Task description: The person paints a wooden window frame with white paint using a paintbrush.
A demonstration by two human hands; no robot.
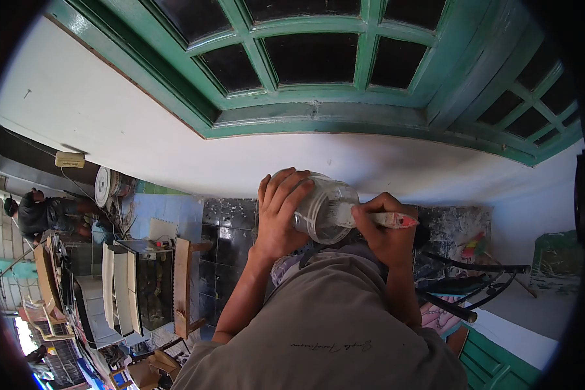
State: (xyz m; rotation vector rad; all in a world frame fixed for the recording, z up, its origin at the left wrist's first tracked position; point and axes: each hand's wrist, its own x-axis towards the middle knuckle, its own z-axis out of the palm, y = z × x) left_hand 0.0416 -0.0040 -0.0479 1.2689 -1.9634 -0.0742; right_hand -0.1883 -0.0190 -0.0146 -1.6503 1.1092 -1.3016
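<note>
In the head view a clear glass or plastic jar (336,194) lies tilted on its side in front of my chest, its mouth turned toward my right. My left hand (281,211) wraps round the jar's body from the left, fingers over its top. A paintbrush (396,220) with a worn, red-marked handle is pinched in my right hand (387,231). Its pale bristles (340,213) reach in at the jar's mouth. Whitish smears show inside the jar.
Ahead is a white wall (273,153) below a green-framed window (315,107). Black metal chair legs (481,276) stand at right on the dark tiled floor (227,237). Far left, another person (49,214) bends near a paint bucket (104,187). A glass tank (155,283) and wooden frame (182,286) stand closer.
</note>
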